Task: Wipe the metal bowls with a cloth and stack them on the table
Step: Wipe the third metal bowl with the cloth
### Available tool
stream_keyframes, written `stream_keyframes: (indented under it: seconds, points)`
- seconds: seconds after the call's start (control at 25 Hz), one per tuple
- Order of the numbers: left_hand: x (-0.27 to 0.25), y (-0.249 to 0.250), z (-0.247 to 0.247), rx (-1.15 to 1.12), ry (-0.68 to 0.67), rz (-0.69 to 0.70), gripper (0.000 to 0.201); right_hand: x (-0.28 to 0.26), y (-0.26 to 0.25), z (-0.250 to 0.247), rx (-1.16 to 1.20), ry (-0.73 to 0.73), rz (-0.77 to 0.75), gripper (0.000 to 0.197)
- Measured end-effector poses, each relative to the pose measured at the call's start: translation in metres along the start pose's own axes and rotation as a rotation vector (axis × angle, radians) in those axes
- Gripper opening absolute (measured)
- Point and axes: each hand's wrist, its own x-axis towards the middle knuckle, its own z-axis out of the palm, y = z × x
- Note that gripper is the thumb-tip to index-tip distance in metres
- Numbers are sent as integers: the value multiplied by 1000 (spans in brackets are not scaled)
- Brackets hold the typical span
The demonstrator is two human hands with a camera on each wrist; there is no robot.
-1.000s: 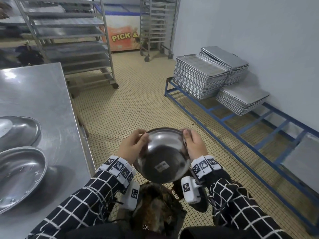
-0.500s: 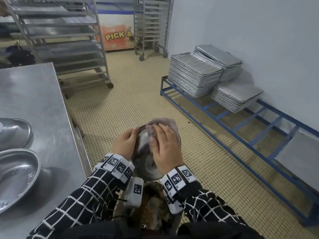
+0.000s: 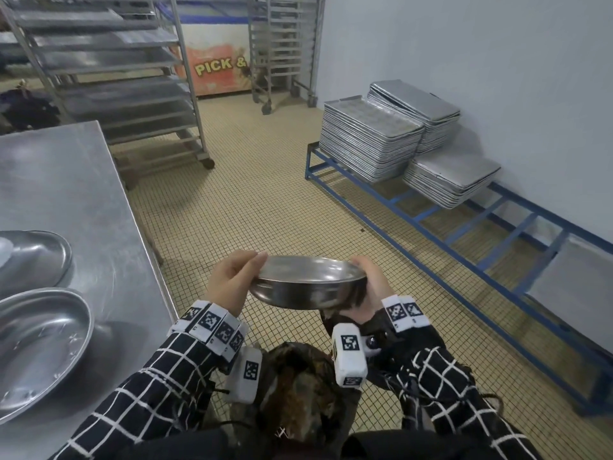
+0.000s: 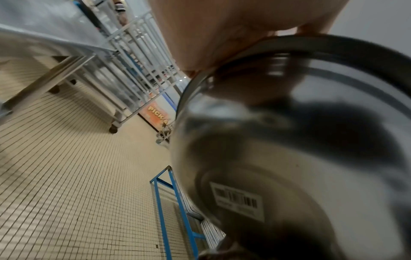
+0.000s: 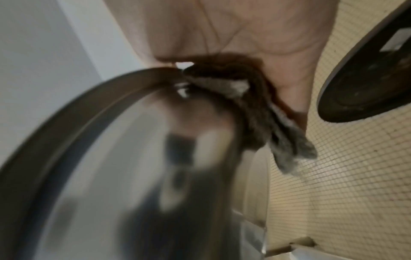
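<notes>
A round metal bowl (image 3: 308, 283) hangs mouth-up over the tiled floor, held between both hands. My left hand (image 3: 245, 270) grips its left rim, thumb on top. My right hand (image 3: 365, 277) grips the right rim and keeps a dark cloth (image 3: 335, 310) pressed against the bowl's underside. The left wrist view shows the bowl's base (image 4: 289, 158) with a barcode sticker (image 4: 238, 200). In the right wrist view the cloth (image 5: 255, 114) is bunched between my palm and the bowl's wall (image 5: 111, 176). Two more metal bowls (image 3: 33, 260) (image 3: 39, 346) lie side by side on the steel table (image 3: 66, 180) at the left.
Another bowl (image 5: 367, 79) shows bottom-up beside my right wrist. A wheeled tray rack (image 3: 116, 78) stands behind the table. Stacks of baking trays (image 3: 371, 144) rest on a low blue frame (image 3: 464, 227) along the right wall. Open tiled floor lies ahead.
The bowl first faced me bottom-up between both hands. My right hand then rubbed the cloth over its base. Now the bowl is turned mouth-up, held at both rims.
</notes>
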Motion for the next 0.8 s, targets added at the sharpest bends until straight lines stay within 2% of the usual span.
stream_keyframes:
  seconds: [0.08, 0.16, 0.24, 0.32, 0.4, 0.6, 0.72, 0.8]
  points:
    - [0, -6, -5, 141, 28, 73, 20, -8, 2, 7, -100, 38, -87, 35]
    - [2, -6, -9, 227, 89, 42, 9, -19, 7, 12, -209, 40, -122, 24]
    - [1, -5, -18, 217, 100, -58, 26, -27, 17, 16, -299, 35, -155, 25]
    - [-5, -2, -28, 114, 70, -135, 38, -34, 30, 20, -359, 50, -192, 24]
    - [-15, 1, -37, 86, 47, -149, 35, -39, 43, 22, -435, 84, -229, 24]
    - [-46, -1, -65, 136, 105, -123, 14, -67, 68, 26, -742, 142, -383, 23]
    - [-79, 2, -82, 101, 129, -140, 12, -90, 83, 28, -777, 80, -476, 27]
    - [-104, 4, -93, 102, 202, -168, 13, -100, 96, 28, -727, -9, -511, 28]
